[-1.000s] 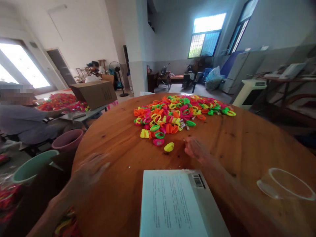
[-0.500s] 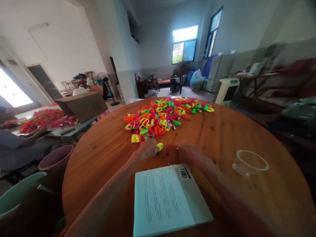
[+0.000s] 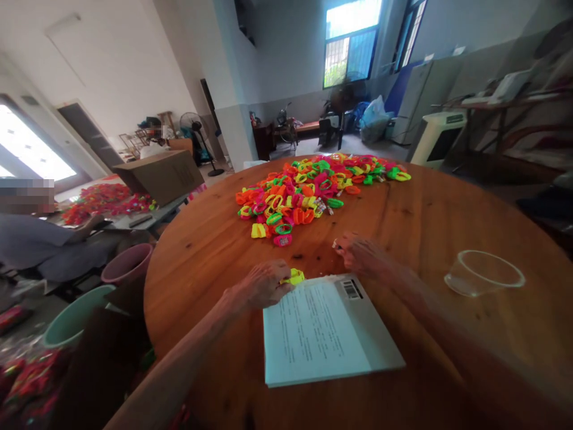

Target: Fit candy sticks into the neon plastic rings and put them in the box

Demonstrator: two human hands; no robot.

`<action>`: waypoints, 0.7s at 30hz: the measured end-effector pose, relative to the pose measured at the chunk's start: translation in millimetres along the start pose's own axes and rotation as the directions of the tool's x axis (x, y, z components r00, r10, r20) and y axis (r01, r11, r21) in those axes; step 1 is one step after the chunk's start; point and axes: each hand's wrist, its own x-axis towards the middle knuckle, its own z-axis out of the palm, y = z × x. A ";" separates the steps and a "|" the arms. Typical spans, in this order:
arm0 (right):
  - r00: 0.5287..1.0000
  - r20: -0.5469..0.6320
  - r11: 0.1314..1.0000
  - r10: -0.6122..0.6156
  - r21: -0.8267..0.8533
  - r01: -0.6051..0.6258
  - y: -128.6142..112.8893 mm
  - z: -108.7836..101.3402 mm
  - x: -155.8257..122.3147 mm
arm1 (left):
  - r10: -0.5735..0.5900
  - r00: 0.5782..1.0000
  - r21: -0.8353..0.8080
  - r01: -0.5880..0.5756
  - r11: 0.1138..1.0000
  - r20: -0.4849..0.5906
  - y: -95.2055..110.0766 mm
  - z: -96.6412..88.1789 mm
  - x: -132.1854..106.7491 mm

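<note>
My left hand (image 3: pixel 266 283) is closed on a bright yellow band (image 3: pixel 295 277), a small loop like those in the pile. It is at the far left corner of the white booklet (image 3: pixel 313 334), which has printed text and a barcode. My right hand (image 3: pixel 356 254) is closed just beyond the booklet's far right corner, with a tiny whitish piece (image 3: pixel 335 243) pinched at its fingertips. What that piece is I cannot make out. Beyond both hands lies a heap of neon bands (image 3: pixel 308 191) in orange, pink, yellow and green. One pink band (image 3: pixel 282 240) rests at its near edge.
On the right of the round wooden table (image 3: pixel 425 221) stands a clear plastic tub (image 3: pixel 483 278). Left of the table are a green bucket (image 3: pixel 76 316), a pink bucket (image 3: pixel 128 263) and a seated person (image 3: pixel 49 239). A cardboard box (image 3: pixel 161 179) stands behind them.
My left hand has drawn the yellow band back from near the heap to the booklet's far edge. A pink band now shows at the heap's near edge. The camera view has shifted.
</note>
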 end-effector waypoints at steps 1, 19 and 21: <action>0.999 -0.003 0.999 -0.031 0.014 0.032 -9.1 -1.5 -5.0 | 0.010 1.000 0.000 -0.010 1.000 -0.007 2.5 0.5 -1.9; 0.948 -0.292 0.912 -0.130 0.340 0.229 -91.6 28.1 -58.8 | 0.041 0.975 -0.266 -0.099 0.959 -0.217 -5.9 28.4 -9.7; 0.947 -0.296 0.912 -0.122 0.344 0.225 -92.9 28.5 -58.9 | 0.039 0.976 -0.266 -0.096 0.959 -0.213 -6.2 30.8 -10.0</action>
